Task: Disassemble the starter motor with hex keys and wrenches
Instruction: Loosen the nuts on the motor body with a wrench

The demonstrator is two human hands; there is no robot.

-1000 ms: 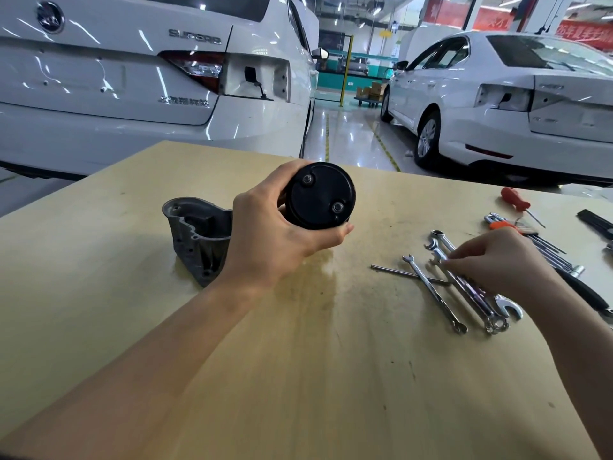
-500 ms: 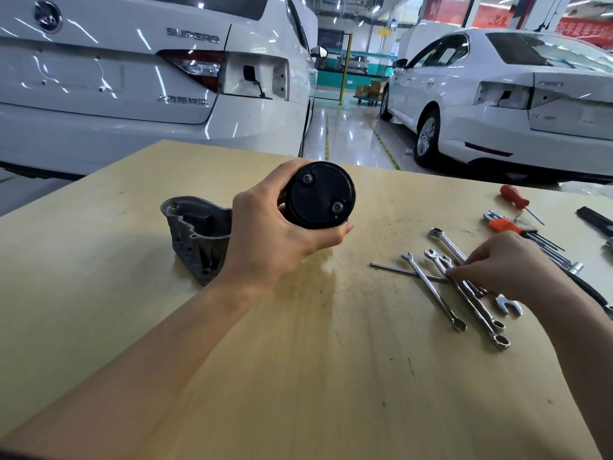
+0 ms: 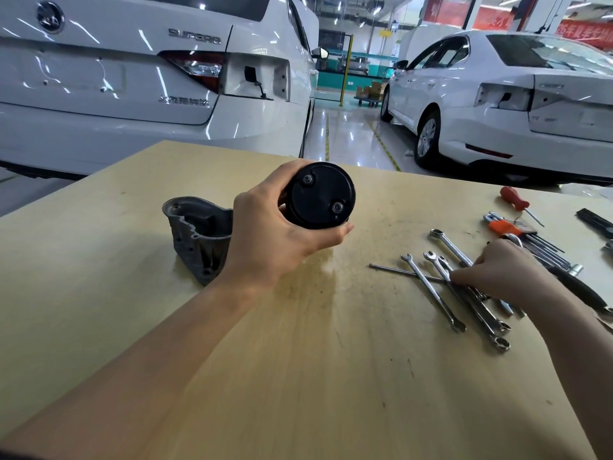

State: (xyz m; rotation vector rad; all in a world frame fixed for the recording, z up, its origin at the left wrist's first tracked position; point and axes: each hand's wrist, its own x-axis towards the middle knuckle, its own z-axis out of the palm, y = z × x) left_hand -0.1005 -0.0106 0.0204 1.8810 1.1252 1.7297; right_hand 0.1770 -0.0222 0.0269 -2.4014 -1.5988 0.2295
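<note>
Head view: the left hand (image 3: 265, 240) grips the starter motor (image 3: 320, 195) above the table's (image 3: 298, 376) far edge, bolts facing the person; the right hand (image 3: 507, 273) pinches among wrenches (image 3: 431, 288) near the right edge, probably choosing one.

Setting: car repair workshop, indoor hall.

Evidence:
- Two white saloon cars parked close by, rear ends toward the camera: one at left (image 3: 139, 88), one at right (image 3: 517, 101). Both show open cut-outs beside the tail lamps.
- Glossy light floor (image 3: 351, 141) with yellow lane lines between the cars.
- Yellow post (image 3: 345, 68), teal barrier and a trolley of cardboard boxes (image 3: 371, 91) in the background; red banners (image 3: 583, 31) overhead, strip lights on the ceiling.
- Wooden counter (image 3: 298, 360) carrying combination wrenches (image 3: 431, 290), a hex key set (image 3: 530, 240), a red-handled screwdriver (image 3: 515, 200) and a grey cast metal housing (image 3: 199, 240).
</note>
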